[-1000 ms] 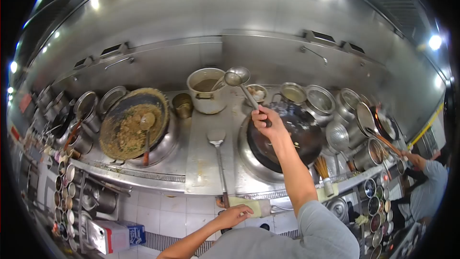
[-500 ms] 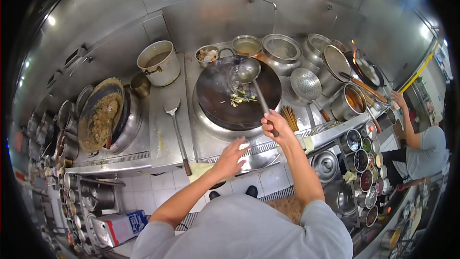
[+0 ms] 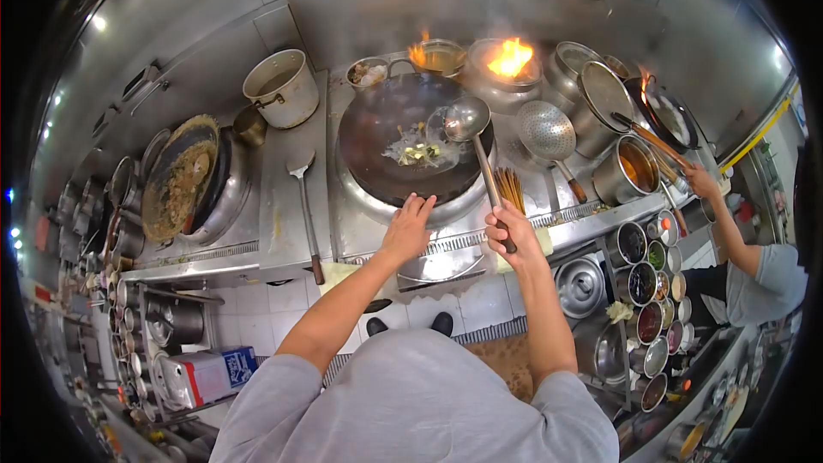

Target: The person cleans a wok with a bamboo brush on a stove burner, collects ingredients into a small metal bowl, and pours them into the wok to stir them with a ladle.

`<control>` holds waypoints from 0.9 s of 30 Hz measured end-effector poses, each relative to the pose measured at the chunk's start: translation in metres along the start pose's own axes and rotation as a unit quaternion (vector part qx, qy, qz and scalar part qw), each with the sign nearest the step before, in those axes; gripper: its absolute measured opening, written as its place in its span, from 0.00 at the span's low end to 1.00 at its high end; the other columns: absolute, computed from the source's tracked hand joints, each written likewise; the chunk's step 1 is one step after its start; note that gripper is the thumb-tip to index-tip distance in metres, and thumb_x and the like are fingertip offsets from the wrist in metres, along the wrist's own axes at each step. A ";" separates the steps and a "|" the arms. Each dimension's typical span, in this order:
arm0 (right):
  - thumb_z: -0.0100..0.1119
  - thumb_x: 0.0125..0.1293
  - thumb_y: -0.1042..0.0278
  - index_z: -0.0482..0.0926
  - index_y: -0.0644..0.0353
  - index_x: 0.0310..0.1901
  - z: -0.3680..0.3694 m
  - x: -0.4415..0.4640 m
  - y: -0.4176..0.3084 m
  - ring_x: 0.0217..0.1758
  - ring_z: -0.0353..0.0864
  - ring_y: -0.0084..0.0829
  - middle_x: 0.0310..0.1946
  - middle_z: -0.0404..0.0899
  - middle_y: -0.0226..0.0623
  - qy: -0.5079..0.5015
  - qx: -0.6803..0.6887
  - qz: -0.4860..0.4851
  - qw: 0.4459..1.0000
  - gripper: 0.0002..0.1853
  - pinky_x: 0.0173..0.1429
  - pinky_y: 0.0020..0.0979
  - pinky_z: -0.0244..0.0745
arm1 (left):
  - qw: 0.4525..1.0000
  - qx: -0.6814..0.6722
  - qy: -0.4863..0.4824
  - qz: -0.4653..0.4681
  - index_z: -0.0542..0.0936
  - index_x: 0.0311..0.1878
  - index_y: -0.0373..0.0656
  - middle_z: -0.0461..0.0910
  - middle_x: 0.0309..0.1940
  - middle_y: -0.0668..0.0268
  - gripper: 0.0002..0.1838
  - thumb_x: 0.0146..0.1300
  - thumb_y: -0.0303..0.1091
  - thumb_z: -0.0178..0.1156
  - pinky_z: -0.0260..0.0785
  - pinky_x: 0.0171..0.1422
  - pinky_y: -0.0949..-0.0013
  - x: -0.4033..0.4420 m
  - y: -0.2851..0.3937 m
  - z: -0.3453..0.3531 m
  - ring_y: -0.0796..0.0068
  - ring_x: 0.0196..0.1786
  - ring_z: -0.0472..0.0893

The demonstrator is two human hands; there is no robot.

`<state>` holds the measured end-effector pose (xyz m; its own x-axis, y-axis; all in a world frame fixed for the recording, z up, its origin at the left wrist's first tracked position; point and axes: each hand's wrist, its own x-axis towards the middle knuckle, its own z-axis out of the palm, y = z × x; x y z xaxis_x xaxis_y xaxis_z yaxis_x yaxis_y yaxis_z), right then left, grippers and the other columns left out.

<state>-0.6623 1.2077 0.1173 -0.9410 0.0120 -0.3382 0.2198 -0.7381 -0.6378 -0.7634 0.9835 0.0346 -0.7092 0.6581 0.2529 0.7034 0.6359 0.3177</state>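
My right hand [image 3: 514, 234] is wrapped round the handle of a ladle [image 3: 467, 118]. The ladle's bowl is over the right side of a dark wok [image 3: 369, 154]. Chopped pale and green pieces [image 3: 420, 153] lie in the wok's middle in a shiny patch of liquid. My left hand [image 3: 408, 227] is at the wok's near rim, fingers extended and holding nothing; I cannot tell whether the fingertips touch the metal. To its left a wok spatula [image 3: 302, 165] lies on the steel counter, and a bundle of thin sticks [image 3: 509, 187] is beside the ladle handle.
Flames [image 3: 511, 57] rise by the pots behind the wok. A perforated skimmer [image 3: 546, 131] lies to the right, a large pot [image 3: 281, 90] stands at left. Further left is a food-crusted wok [image 3: 159, 193]. A co-worker's hand [image 3: 701, 180] works another wok at right.
My left hand has moved forward to the wok's rim. The ladle's bowl has shifted right, and my right hand is slightly further right. Large flames have appeared behind the wok; the tap's stream no longer shows.
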 end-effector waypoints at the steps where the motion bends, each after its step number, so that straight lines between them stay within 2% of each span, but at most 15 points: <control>1: 0.50 0.73 0.70 0.63 0.51 0.45 -0.003 -0.001 0.000 0.18 0.63 0.14 0.30 0.69 0.29 -0.001 -0.001 0.002 1.000 0.06 0.14 0.20 0.57 | 1.000 0.000 0.001 -0.003 0.62 0.71 0.39 0.67 0.61 0.50 0.38 0.56 0.31 0.65 0.61 0.71 0.54 0.002 -0.003 0.004 0.49 0.69 0.65; 3: 0.47 0.74 0.70 0.62 0.48 0.56 -0.007 -0.001 -0.002 0.17 0.63 0.16 0.30 0.68 0.28 0.006 0.004 0.012 1.000 0.13 0.14 0.22 0.58 | 0.994 -0.083 -0.058 -0.045 0.62 0.72 0.40 0.66 0.63 0.52 0.39 0.55 0.30 0.64 0.62 0.71 0.51 0.007 -0.006 0.003 0.50 0.73 0.61; 7: 0.48 0.74 0.70 0.62 0.49 0.54 -0.003 -0.009 -0.009 0.17 0.63 0.15 0.29 0.68 0.28 0.009 0.001 0.020 1.000 0.11 0.14 0.22 0.58 | 0.992 -0.077 -0.077 -0.056 0.60 0.72 0.40 0.65 0.66 0.53 0.40 0.56 0.31 0.64 0.61 0.72 0.50 -0.001 -0.006 -0.006 0.50 0.75 0.58; 9: 0.51 0.72 0.71 0.61 0.50 0.47 0.000 -0.011 -0.011 0.18 0.63 0.15 0.30 0.69 0.30 0.004 0.000 0.010 1.000 0.09 0.14 0.20 0.57 | 0.998 -0.049 -0.031 -0.016 0.60 0.73 0.39 0.64 0.67 0.52 0.40 0.57 0.32 0.64 0.61 0.72 0.51 -0.007 -0.008 -0.006 0.50 0.75 0.58; 10: 0.51 0.72 0.71 0.62 0.50 0.47 -0.002 -0.009 -0.010 0.18 0.63 0.15 0.30 0.69 0.30 -0.002 -0.004 0.011 1.000 0.09 0.14 0.20 0.57 | 0.998 -0.049 -0.031 -0.016 0.60 0.73 0.39 0.64 0.67 0.52 0.40 0.57 0.32 0.64 0.61 0.72 0.51 -0.007 -0.008 -0.007 0.50 0.75 0.58; 12: 0.51 0.72 0.71 0.62 0.50 0.47 -0.001 -0.008 -0.011 0.18 0.63 0.15 0.30 0.69 0.29 -0.003 -0.016 0.015 1.000 0.08 0.14 0.20 0.57 | 0.997 -0.056 -0.051 -0.027 0.58 0.74 0.40 0.60 0.70 0.50 0.41 0.60 0.33 0.64 0.54 0.77 0.54 -0.006 -0.006 -0.008 0.48 0.76 0.56; 17: 0.50 0.73 0.71 0.63 0.50 0.46 0.002 0.001 -0.003 0.18 0.63 0.14 0.30 0.69 0.28 -0.008 -0.041 0.029 0.999 0.07 0.14 0.20 0.57 | 0.998 -0.061 -0.019 -0.019 0.61 0.73 0.39 0.59 0.72 0.49 0.38 0.60 0.32 0.64 0.52 0.78 0.54 -0.014 0.000 -0.021 0.47 0.76 0.55; 19: 0.50 0.72 0.71 0.63 0.51 0.50 0.008 0.002 0.000 0.18 0.62 0.14 0.30 0.69 0.28 -0.002 -0.062 0.024 0.998 0.09 0.15 0.21 0.57 | 0.998 -0.063 -0.006 -0.012 0.62 0.72 0.38 0.59 0.72 0.49 0.37 0.60 0.32 0.64 0.52 0.78 0.54 -0.020 0.003 -0.031 0.47 0.77 0.55; 20: 0.50 0.72 0.71 0.63 0.51 0.50 0.012 0.003 0.002 0.18 0.62 0.14 0.30 0.69 0.28 -0.002 -0.063 0.024 0.998 0.09 0.15 0.21 0.57 | 0.997 -0.081 -0.004 -0.001 0.65 0.70 0.39 0.59 0.72 0.49 0.35 0.60 0.32 0.64 0.52 0.78 0.54 -0.026 0.004 -0.036 0.48 0.76 0.56; 22: 0.48 0.72 0.71 0.60 0.51 0.59 0.021 0.004 0.010 0.18 0.62 0.15 0.30 0.67 0.28 0.015 -0.109 0.023 0.994 0.16 0.14 0.22 0.57 | 0.995 -0.101 0.001 0.014 0.68 0.69 0.39 0.60 0.72 0.49 0.32 0.61 0.32 0.63 0.53 0.78 0.55 -0.041 0.001 -0.046 0.48 0.76 0.57; 25: 0.47 0.71 0.71 0.60 0.51 0.62 0.038 0.007 0.019 0.17 0.62 0.15 0.30 0.67 0.28 0.035 -0.150 -0.005 0.988 0.19 0.14 0.22 0.57 | 0.982 -0.180 -0.028 0.041 0.72 0.66 0.42 0.61 0.71 0.50 0.27 0.62 0.33 0.62 0.55 0.77 0.56 -0.069 -0.004 -0.065 0.49 0.74 0.59; 27: 0.47 0.71 0.72 0.60 0.51 0.64 0.055 0.009 0.022 0.17 0.63 0.16 0.29 0.67 0.28 0.044 -0.165 -0.010 0.985 0.21 0.14 0.23 0.57 | 0.970 -0.221 -0.096 0.028 0.74 0.64 0.46 0.68 0.67 0.53 0.24 0.64 0.34 0.61 0.61 0.73 0.57 -0.091 -0.005 -0.083 0.52 0.69 0.67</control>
<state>-0.6797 1.1544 0.1379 -0.9231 0.0945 -0.3727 0.2866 -0.4770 -0.8309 -0.7068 0.8873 0.0854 -0.6187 0.7766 0.1188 0.6201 0.3900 0.6807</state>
